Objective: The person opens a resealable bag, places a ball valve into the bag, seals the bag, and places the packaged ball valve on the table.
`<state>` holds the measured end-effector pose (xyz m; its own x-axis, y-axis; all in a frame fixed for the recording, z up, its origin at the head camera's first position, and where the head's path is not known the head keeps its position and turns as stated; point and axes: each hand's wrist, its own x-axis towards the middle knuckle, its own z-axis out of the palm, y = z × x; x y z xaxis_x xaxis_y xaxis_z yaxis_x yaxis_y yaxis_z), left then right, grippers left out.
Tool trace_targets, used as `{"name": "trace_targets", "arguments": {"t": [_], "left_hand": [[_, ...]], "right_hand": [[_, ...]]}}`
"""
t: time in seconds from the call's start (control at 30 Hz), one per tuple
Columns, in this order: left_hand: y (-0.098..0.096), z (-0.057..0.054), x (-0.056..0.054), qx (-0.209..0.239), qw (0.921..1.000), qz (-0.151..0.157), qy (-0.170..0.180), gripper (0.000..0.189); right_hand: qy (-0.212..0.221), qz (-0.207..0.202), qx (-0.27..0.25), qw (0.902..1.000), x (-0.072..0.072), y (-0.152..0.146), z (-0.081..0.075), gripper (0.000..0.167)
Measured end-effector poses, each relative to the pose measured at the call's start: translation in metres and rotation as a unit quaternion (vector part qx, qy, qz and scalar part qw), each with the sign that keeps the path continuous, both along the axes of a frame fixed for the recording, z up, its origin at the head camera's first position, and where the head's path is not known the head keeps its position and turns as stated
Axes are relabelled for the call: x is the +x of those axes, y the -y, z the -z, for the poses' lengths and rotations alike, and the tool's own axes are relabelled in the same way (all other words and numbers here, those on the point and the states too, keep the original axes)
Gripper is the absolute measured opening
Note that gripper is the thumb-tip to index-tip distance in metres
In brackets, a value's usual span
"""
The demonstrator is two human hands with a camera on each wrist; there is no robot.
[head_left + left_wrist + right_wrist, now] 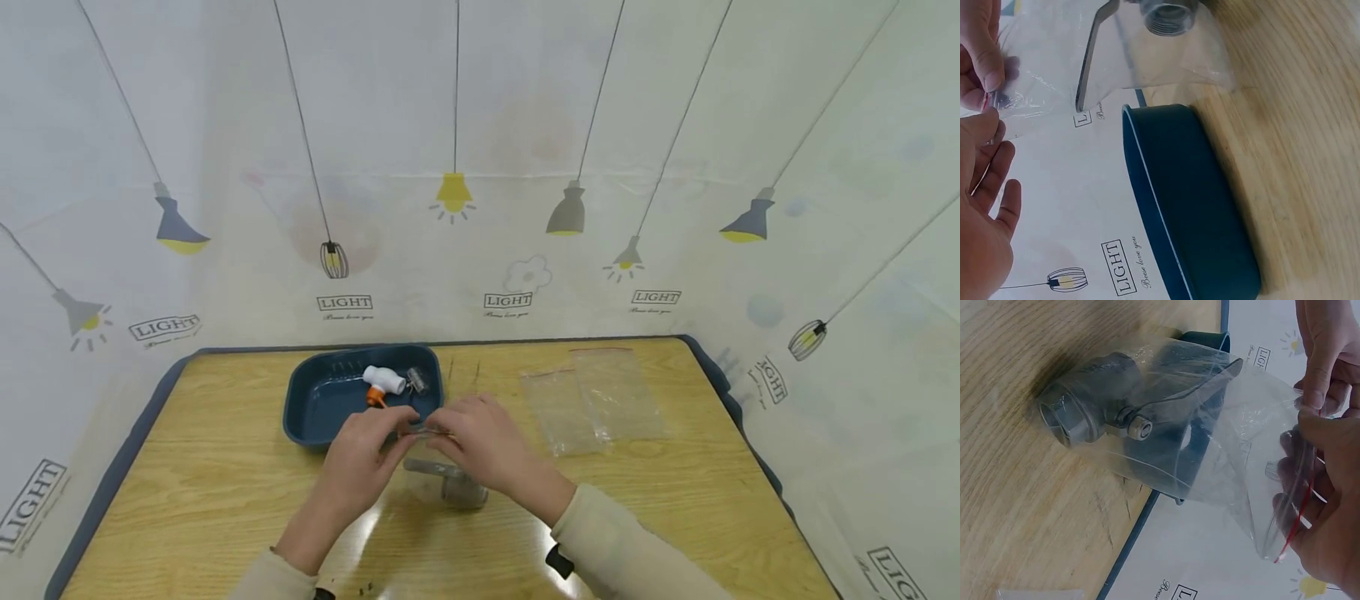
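Note:
A clear zip bag (1229, 456) with a red strip along its mouth hangs upright over the table in front of me. Inside it sits a metal ball valve (1088, 403) with a long flat lever (1191, 394), its threaded end low in the bag. My left hand (358, 462) pinches the bag's top edge between thumb and fingers. Close beside it, my right hand (483, 442) grips the same edge, its fingers behind the plastic and thumb in front in the right wrist view. Both thumbs meet near the seal.
Behind my left hand stands a dark blue tray (300, 417). It holds a white plastic valve (385, 380) with an orange handle (373, 395) and a small metal fitting (417, 381). Two flat zip bags (555, 408) lie overlapping at the right. A printed curtain (405, 292) rises behind the table.

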<state>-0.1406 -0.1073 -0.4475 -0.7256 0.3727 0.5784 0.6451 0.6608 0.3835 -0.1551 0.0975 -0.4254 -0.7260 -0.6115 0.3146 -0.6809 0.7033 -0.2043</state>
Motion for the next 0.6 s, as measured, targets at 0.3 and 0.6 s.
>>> {"name": "trace_targets", "arguments": {"t": [0.3,0.6], "left_hand": [[0.011,0.005,-0.002,-0.030,0.9983,-0.008,-0.049,0.024],[0.019,0.011,-0.004,-0.032,0.9983,-0.025,-0.043,0.017]], "right_hand": [[-0.110,0.001,-0.008,0.9939,0.002,0.005,0.010,0.004],[-0.129,0.016,0.003,0.9915,-0.002,0.007,0.014,0.005]]}}
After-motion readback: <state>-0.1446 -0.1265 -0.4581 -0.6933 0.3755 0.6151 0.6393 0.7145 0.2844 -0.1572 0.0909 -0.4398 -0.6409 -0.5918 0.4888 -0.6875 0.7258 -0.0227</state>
